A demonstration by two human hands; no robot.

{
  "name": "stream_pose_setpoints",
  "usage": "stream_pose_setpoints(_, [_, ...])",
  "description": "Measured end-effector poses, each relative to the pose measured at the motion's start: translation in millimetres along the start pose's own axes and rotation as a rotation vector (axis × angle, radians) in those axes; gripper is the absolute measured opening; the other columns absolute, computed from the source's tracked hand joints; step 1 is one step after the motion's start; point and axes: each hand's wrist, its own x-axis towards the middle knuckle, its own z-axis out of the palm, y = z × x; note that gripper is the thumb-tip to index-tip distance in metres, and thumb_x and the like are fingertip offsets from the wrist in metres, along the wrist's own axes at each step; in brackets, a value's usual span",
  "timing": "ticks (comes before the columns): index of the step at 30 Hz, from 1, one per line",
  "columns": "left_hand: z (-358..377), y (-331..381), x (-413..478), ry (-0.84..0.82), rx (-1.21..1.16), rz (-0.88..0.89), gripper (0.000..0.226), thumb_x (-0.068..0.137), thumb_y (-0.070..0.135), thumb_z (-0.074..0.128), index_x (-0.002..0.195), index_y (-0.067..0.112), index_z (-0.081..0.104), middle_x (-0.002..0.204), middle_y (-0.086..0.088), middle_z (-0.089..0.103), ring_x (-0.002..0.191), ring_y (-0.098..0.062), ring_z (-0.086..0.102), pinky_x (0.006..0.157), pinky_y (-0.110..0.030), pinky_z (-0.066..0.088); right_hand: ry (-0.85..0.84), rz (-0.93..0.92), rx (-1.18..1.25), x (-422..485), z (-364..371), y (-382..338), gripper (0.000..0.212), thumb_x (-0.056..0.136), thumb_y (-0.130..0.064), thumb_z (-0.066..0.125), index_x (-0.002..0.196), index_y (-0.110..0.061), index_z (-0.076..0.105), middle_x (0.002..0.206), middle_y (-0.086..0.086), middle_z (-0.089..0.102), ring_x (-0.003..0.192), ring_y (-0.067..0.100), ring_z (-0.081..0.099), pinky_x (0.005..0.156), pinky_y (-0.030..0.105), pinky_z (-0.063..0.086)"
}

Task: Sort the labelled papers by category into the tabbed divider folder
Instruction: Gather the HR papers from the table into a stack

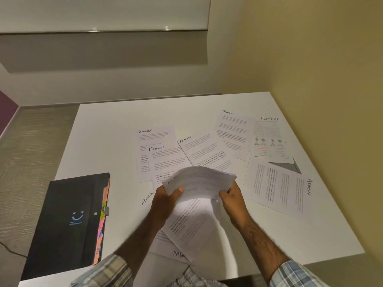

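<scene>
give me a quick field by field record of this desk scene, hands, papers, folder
left hand: grips the left edge of the paper stack
right hand: grips the stack's right edge
stack: held above the table, bowed upward
folder: black, closed, at the table's left, coloured tabs along its right edge
loose sheets: spread flat, handwritten FINANCE or ADMIN
filed so far: cannot tell

An office: whiteboard (pixel 103 13), white table (pixel 310 235), FINANCE and ADMIN papers (pixel 230 133).
</scene>
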Motion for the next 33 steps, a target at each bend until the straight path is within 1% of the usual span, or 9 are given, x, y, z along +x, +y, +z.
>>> stream_pose_setpoints(6, [8, 4, -6, 0.027, -0.046, 0.008, 0.023, 0.094, 0.016, 0.068, 0.108, 0.031, 0.058, 0.104, 0.012, 0.066, 0.099, -0.012, 0.063, 0.096, -0.037, 0.052, 0.044, 0.011, 0.034, 3, 1, 0, 0.047, 0.094, 0.005, 0.043, 0.133, -0.016, 0.058, 0.114, -0.004, 0.069, 0.101, 0.004, 0.064, 0.076, 0.013, 0.05])
stream_pose_setpoints(9, [6, 7, -9, 0.029, -0.061, 0.01, 0.025, 0.093, 0.013, 0.069, 0.098, 0.034, 0.057, 0.1, 0.014, 0.065, 0.096, -0.005, 0.062, 0.092, -0.033, 0.052, 0.068, -0.015, 0.02, 5, -2, 1, 0.046, 0.094, 0.004, 0.045, 0.132, -0.018, 0.057, 0.115, -0.004, 0.068, 0.103, 0.008, 0.064, 0.086, 0.022, 0.052])
stream_pose_setpoints(12, [4, 1, -9, -0.002, -0.063, -0.009, 0.024, 0.092, 0.014, 0.07, 0.103, 0.032, 0.06, 0.104, 0.01, 0.067, 0.104, -0.015, 0.064, 0.095, -0.038, 0.054, 0.02, -0.009, -0.032, 8, -6, 4, 0.051, 0.092, 0.004, 0.047, 0.136, -0.021, 0.055, 0.12, -0.003, 0.068, 0.11, 0.014, 0.064, 0.094, 0.03, 0.053])
stream_pose_setpoints(17, [4, -8, -10, -0.016, -0.113, -0.023, 0.021, 0.078, 0.034, 0.07, 0.098, 0.032, 0.065, 0.105, 0.008, 0.071, 0.103, -0.014, 0.066, 0.098, -0.043, 0.055, -0.003, 0.005, -0.076, 5, -8, 0, 0.047, 0.094, 0.007, 0.043, 0.128, -0.024, 0.053, 0.116, -0.004, 0.066, 0.101, 0.004, 0.061, 0.084, 0.019, 0.046])
stream_pose_setpoints(22, [6, -5, -9, -0.011, -0.171, 0.006, 0.015, 0.1, 0.014, 0.062, 0.109, 0.026, 0.065, 0.103, 0.004, 0.073, 0.102, -0.017, 0.069, 0.078, -0.022, 0.057, 0.025, -0.058, -0.093, 6, -11, -3, 0.032, 0.1, 0.001, 0.045, 0.115, -0.019, 0.065, 0.102, -0.011, 0.07, 0.088, -0.005, 0.063, 0.071, 0.007, 0.047])
stream_pose_setpoints(23, [5, 1, -10, -0.035, -0.192, 0.023, 0.015, 0.101, 0.014, 0.059, 0.113, 0.021, 0.066, 0.102, 0.0, 0.075, 0.1, -0.02, 0.071, 0.075, -0.023, 0.059, 0.04, -0.07, -0.082, 9, -13, -3, 0.027, 0.099, 0.0, 0.047, 0.108, -0.016, 0.068, 0.098, -0.007, 0.073, 0.084, -0.003, 0.066, 0.07, 0.008, 0.049])
stream_pose_setpoints(26, [-5, 18, -11, -0.072, -0.237, 0.084, 0.021, 0.103, 0.017, 0.056, 0.12, 0.012, 0.067, 0.107, -0.008, 0.078, 0.099, -0.026, 0.075, 0.077, -0.031, 0.061, 0.033, -0.087, -0.036, 17, -15, -6, 0.01, 0.096, -0.005, 0.058, 0.091, -0.005, 0.067, 0.086, 0.011, 0.074, 0.078, 0.021, 0.068, 0.075, 0.036, 0.055])
stream_pose_setpoints(28, [-17, 28, -12, -0.066, -0.246, 0.096, 0.025, 0.104, 0.021, 0.056, 0.125, 0.012, 0.066, 0.111, -0.007, 0.077, 0.102, -0.026, 0.075, 0.082, -0.036, 0.062, -0.009, -0.087, -0.01, 16, -9, -12, 0.006, 0.094, -0.008, 0.066, 0.092, -0.011, 0.071, 0.089, 0.005, 0.078, 0.081, 0.023, 0.073, 0.077, 0.041, 0.058])
stream_pose_setpoints(33, [-63, 41, -12, -0.016, -0.211, 0.078, 0.027, 0.104, 0.022, 0.056, 0.128, 0.016, 0.065, 0.114, -0.003, 0.077, 0.102, -0.022, 0.075, 0.088, -0.038, 0.061, -0.088, -0.11, -0.028, 6, 32, -31, 0.012, 0.093, -0.006, 0.07, 0.085, -0.015, 0.072, 0.08, -0.004, 0.076, 0.069, 0.009, 0.071, 0.063, 0.023, 0.053])
